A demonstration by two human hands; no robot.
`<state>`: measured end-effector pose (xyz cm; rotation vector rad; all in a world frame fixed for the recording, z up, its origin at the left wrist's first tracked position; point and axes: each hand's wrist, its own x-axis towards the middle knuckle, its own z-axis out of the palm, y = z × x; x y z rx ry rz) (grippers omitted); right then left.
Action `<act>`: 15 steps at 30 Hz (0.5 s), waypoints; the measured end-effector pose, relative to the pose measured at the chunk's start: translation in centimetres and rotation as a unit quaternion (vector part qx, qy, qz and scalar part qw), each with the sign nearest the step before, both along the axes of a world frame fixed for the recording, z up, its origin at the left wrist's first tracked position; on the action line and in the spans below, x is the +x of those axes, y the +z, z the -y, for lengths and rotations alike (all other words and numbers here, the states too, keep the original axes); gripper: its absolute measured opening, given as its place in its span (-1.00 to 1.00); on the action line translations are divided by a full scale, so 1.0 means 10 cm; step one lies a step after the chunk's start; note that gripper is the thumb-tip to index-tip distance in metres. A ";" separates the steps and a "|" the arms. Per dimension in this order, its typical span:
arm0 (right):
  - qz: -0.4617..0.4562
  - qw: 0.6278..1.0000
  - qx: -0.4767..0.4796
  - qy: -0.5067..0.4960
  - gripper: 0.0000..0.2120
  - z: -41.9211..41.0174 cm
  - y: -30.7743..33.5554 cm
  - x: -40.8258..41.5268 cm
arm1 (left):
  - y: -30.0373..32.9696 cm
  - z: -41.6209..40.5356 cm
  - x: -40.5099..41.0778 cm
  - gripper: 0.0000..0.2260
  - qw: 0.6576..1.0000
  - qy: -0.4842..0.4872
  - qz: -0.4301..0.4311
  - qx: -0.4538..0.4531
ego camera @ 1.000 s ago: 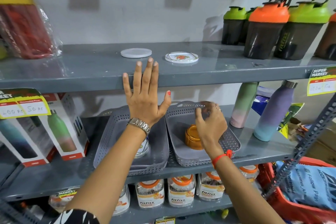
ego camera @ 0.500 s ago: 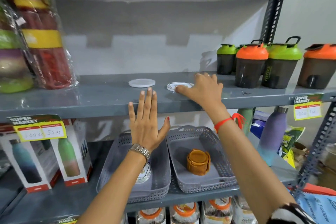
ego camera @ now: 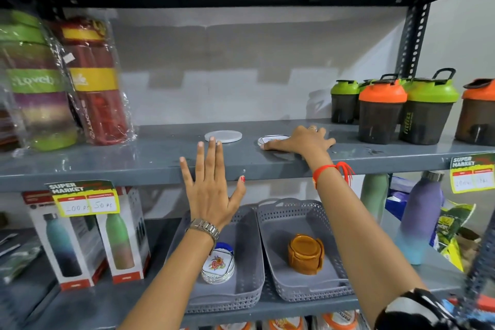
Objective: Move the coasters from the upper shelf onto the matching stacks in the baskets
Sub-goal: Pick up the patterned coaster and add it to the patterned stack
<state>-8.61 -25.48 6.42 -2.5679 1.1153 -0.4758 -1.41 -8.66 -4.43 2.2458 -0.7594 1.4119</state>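
Note:
Two round coasters lie on the upper grey shelf point(ego camera: 134, 161): a plain white coaster point(ego camera: 223, 136) and, to its right, a white patterned coaster point(ego camera: 270, 139). My right hand point(ego camera: 302, 140) lies flat over the patterned coaster's right part, fingers on it, not lifting it. My left hand point(ego camera: 211, 177) is spread open against the shelf's front edge, just below the plain coaster, holding nothing. On the shelf below, the left grey basket point(ego camera: 249, 270) holds a stack of flower-patterned coasters point(ego camera: 218, 265). The right grey basket point(ego camera: 270, 225) holds an orange-brown coaster stack point(ego camera: 305, 253).
Shaker bottles with green and orange lids point(ego camera: 396, 107) crowd the upper shelf's right end. Wrapped bottles point(ego camera: 61, 80) stand at its left. Boxed bottles point(ego camera: 88, 238) and loose bottles point(ego camera: 420, 217) flank the baskets. Price tags point(ego camera: 84, 197) hang from the shelf edge.
My right hand rose from the right basket to the upper shelf and settled on the patterned coaster. My view tilted upward. My left hand stayed at the shelf edge.

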 end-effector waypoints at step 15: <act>0.343 0.894 -0.288 0.009 -0.05 -0.57 -0.19 -0.27 | 0.05 -0.17 0.06 -0.34 0.999 0.005 -0.035 0.029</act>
